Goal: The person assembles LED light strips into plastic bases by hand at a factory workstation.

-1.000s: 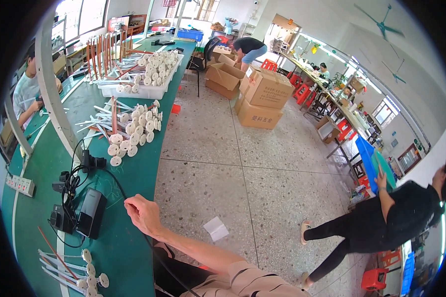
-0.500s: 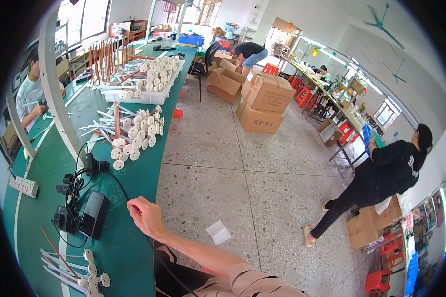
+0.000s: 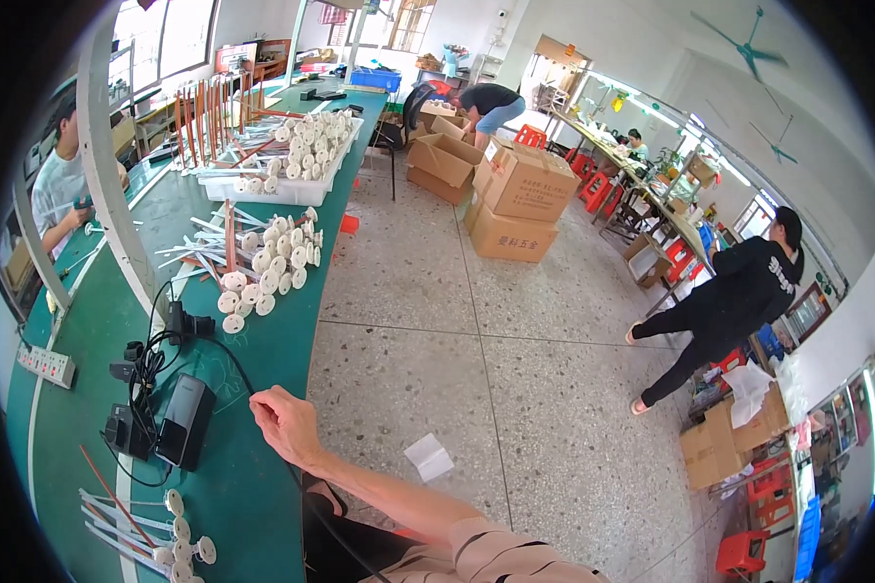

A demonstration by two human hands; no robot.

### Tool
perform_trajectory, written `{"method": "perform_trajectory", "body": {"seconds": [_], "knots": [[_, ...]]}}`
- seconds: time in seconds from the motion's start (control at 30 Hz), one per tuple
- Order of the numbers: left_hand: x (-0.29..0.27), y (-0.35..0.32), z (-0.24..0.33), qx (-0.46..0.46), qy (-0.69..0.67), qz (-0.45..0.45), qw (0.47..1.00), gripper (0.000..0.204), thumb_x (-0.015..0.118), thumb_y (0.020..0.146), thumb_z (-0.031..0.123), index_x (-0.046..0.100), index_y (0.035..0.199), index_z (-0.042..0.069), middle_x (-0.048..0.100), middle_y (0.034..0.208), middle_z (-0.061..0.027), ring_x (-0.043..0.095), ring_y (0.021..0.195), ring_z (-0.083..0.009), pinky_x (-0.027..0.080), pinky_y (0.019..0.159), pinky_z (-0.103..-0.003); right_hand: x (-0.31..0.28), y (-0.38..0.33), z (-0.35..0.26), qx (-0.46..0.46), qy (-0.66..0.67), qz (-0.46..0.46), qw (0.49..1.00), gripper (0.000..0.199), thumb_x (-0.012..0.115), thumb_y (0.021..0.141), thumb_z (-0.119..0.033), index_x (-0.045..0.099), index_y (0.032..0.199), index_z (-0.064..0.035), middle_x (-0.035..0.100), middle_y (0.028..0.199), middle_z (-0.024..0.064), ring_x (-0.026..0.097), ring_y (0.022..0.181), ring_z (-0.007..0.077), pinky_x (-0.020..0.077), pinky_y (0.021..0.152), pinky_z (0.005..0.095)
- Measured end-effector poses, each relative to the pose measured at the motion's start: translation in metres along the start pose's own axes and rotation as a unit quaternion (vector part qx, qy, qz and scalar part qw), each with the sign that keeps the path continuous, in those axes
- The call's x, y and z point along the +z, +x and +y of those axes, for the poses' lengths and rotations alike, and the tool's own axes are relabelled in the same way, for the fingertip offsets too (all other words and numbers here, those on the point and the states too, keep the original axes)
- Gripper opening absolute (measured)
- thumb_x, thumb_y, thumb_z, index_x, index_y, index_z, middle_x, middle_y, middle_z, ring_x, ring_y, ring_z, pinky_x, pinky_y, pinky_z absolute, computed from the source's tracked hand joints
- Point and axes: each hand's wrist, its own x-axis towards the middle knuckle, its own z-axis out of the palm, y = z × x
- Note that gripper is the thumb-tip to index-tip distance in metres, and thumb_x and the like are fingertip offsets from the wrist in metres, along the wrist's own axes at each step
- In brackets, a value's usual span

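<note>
My right hand [image 3: 284,426] rests at the edge of the green table [image 3: 262,486], fingers curled closed. A black cable [image 3: 231,361] runs beneath it and on down past my leg; whether the fingers grip it is hidden. My left hand is out of the picture. Beside my hand lie a dark charger-like box [image 3: 187,420] and black adapters [image 3: 129,430] among tangled cord. Farther up the table is a heap of white disc-headed pieces [image 3: 280,255] with pale and brown strips. A smaller bunch of such pieces [image 3: 180,552] lies at the near left.
A white tray [image 3: 262,192] is piled with similar pieces. A power strip [image 3: 46,365] sits near a white post [image 3: 112,185]. Stacked cartons [image 3: 515,199] and a paper sheet [image 3: 428,457] are on the floor. Co-workers are at the left, at the back and at the right.
At the right, the person in black has stepped farther along and turned more away. The co-worker at the left has shifted slightly. My hand and the table's things have not moved.
</note>
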Motion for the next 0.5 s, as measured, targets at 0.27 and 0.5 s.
{"method": "perform_trajectory", "body": {"seconds": [0.27, 0.5], "knots": [[0.003, -0.001, 0.009, 0.017, -0.001, 0.041, 0.999, 0.053, 0.04, 0.101, 0.043, 0.062, 0.082, -0.001, 0.062, 0.073, -0.0131, 0.057, 0.059, -0.0243, 0.049, 0.054, -0.036, -0.004, -0.001, 0.0, -0.004, -0.009, 0.004, 1.0, 0.008, 0.068, 0.082, -0.001, 0.064, 0.089, -0.003, 0.06, 0.074, 0.0065, 0.059, 0.055, 0.0174, 0.0449, 0.05, 0.0291], [-0.019, 0.001, 0.018, -0.087, -0.077, -0.096, 0.989, 0.041, 0.057, 0.093, 0.041, 0.062, 0.094, 0.0, 0.062, 0.095, -0.0159, 0.062, 0.082, -0.0301, 0.05, 0.071, -0.044, -0.002, -0.002, 0.004, 0.006, -0.01, -0.001, 1.0, 0.006, 0.067, 0.083, -0.001, 0.064, 0.089, -0.0034, 0.061, 0.074, 0.0069, 0.06, 0.055, 0.0179, 0.0455, 0.05, 0.0294]]}}
